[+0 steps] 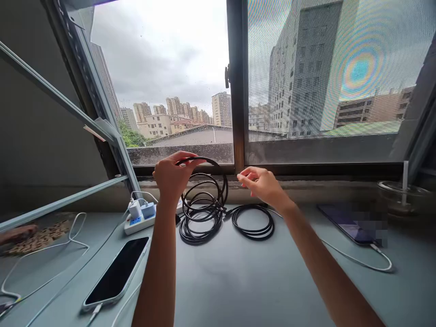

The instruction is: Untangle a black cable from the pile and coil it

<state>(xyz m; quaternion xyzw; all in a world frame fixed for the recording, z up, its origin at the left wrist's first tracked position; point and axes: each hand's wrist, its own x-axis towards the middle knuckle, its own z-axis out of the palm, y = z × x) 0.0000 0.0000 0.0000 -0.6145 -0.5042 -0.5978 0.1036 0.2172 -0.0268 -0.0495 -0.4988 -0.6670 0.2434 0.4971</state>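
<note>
My left hand [177,175] is closed on a loop of black cable [200,232], lifting it above the table near the window. From that grip the cable hangs in loose loops down to a coil lying on the table. A second, flatter coil of black cable [252,222] lies just to its right. My right hand [260,182] is raised above this second coil, apart from both. Its thumb and forefinger are brought close together, and whether anything thin is between them I cannot make out.
At the left are a white power strip [139,223] with chargers and a phone [117,271] on a charging lead. Another phone [350,225] with a white cable lies at the right, near a lidded cup with a straw [402,197]. A metal frame [117,143] stands at the left.
</note>
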